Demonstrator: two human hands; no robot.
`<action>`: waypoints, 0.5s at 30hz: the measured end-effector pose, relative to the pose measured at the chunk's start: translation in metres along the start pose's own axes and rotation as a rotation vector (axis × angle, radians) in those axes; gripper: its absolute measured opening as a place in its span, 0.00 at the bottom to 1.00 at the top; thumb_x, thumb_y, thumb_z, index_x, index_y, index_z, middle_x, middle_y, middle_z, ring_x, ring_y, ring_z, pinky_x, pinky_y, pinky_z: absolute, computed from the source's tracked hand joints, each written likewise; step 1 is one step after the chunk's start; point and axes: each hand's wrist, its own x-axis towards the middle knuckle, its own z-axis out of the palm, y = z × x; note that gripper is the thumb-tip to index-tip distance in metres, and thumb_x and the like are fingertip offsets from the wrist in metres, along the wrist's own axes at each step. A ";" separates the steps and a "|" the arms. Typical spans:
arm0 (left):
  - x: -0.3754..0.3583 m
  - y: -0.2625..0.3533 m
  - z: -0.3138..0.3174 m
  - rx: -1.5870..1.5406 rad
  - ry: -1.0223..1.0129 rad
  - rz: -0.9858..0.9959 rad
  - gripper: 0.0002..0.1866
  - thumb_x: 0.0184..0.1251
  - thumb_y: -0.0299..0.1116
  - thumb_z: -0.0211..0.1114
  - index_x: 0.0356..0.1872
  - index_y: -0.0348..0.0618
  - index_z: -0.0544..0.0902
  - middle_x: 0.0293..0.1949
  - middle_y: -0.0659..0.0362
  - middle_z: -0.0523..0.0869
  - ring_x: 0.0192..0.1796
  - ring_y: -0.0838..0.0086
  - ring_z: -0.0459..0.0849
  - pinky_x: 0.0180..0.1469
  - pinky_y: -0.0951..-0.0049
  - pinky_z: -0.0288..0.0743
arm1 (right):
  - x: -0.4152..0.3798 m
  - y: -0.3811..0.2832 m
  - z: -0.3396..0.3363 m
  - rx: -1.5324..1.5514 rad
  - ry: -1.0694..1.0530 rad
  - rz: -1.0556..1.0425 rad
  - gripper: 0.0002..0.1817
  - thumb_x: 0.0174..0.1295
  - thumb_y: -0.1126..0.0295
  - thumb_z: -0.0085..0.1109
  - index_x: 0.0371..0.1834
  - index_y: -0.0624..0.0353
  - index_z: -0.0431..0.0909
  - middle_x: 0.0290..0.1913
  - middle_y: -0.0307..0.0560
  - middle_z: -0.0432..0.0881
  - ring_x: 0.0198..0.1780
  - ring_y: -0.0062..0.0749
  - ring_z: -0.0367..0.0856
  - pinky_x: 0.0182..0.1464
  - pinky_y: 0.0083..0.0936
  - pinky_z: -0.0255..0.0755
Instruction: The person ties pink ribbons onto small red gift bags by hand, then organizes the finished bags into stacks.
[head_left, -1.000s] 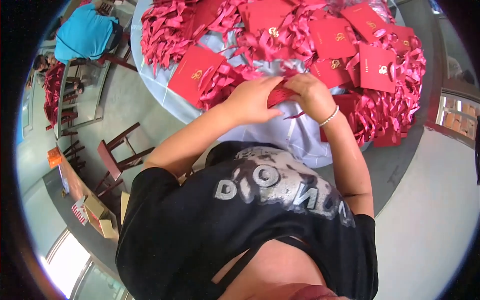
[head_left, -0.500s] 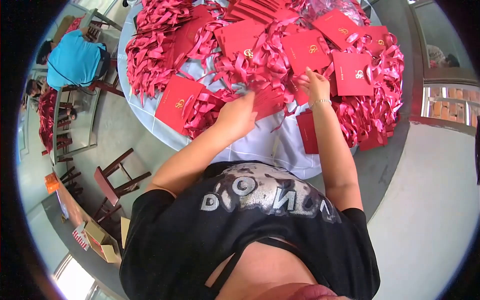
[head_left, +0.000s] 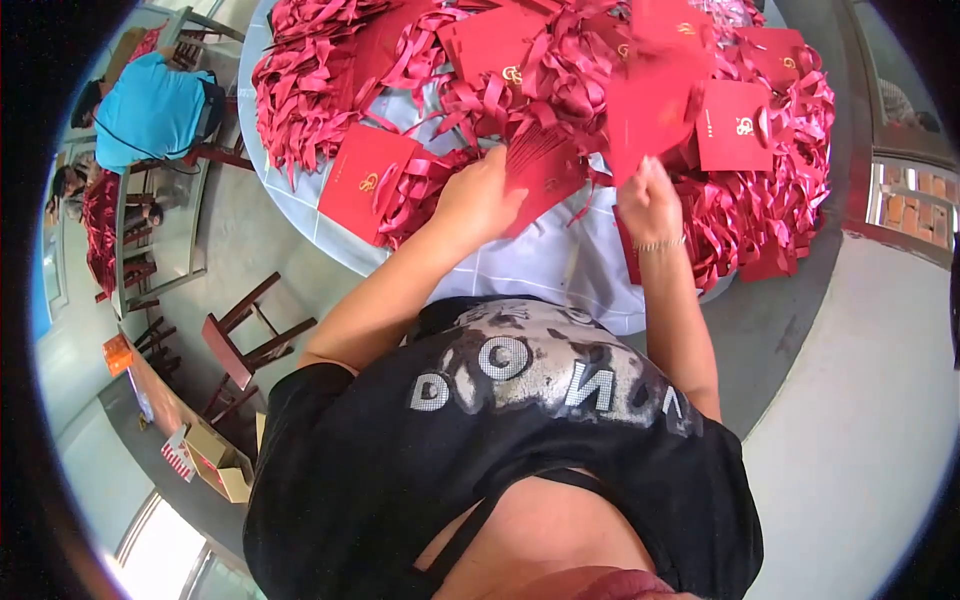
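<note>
My left hand (head_left: 478, 200) is closed on the edge of a fanned stack of flat red paper gift bags (head_left: 548, 180) near the front of the table. In my right hand (head_left: 653, 206), fingers closed, is a single red gift bag (head_left: 640, 122), blurred by motion. That bag stands over other bags at the middle right of the pile. Next to it lies a red bag with a gold emblem (head_left: 735, 125). Left of my left hand rests another red bag (head_left: 368, 182), beside loose pinkish-red ribbon handles (head_left: 412, 200).
Heaps of red bags and ribbons (head_left: 310, 90) cover much of the round table with its pale cloth (head_left: 540, 275). A person in a blue shirt (head_left: 150, 110) sits at another table on the left. A wooden stool (head_left: 250, 335) and an open cardboard box (head_left: 218, 462) are at lower left.
My right hand has gone from fingers apart over the pile to gripping a single red bag. My left hand stays at the fanned stack. The whole view has shifted slightly.
</note>
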 end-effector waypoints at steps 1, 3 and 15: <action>0.000 0.001 0.000 -0.003 0.013 0.024 0.26 0.60 0.36 0.69 0.57 0.36 0.72 0.44 0.38 0.85 0.49 0.43 0.84 0.52 0.49 0.77 | -0.022 0.007 0.004 -0.041 -0.063 0.037 0.05 0.75 0.65 0.51 0.41 0.51 0.74 0.23 0.28 0.70 0.18 0.13 0.62 0.23 0.12 0.58; -0.001 0.000 0.000 -0.008 0.040 0.068 0.25 0.59 0.37 0.68 0.53 0.33 0.72 0.41 0.38 0.86 0.45 0.41 0.85 0.49 0.47 0.78 | -0.060 0.029 0.006 -0.158 0.077 0.182 0.06 0.74 0.67 0.53 0.48 0.54 0.75 0.22 0.30 0.71 0.16 0.14 0.61 0.22 0.13 0.57; -0.007 0.016 -0.001 -0.050 0.027 0.085 0.32 0.60 0.45 0.69 0.58 0.31 0.71 0.48 0.34 0.83 0.52 0.42 0.83 0.52 0.49 0.78 | -0.055 0.087 0.002 -0.500 0.292 0.616 0.08 0.72 0.64 0.59 0.36 0.55 0.80 0.24 0.32 0.76 0.24 0.15 0.71 0.26 0.14 0.63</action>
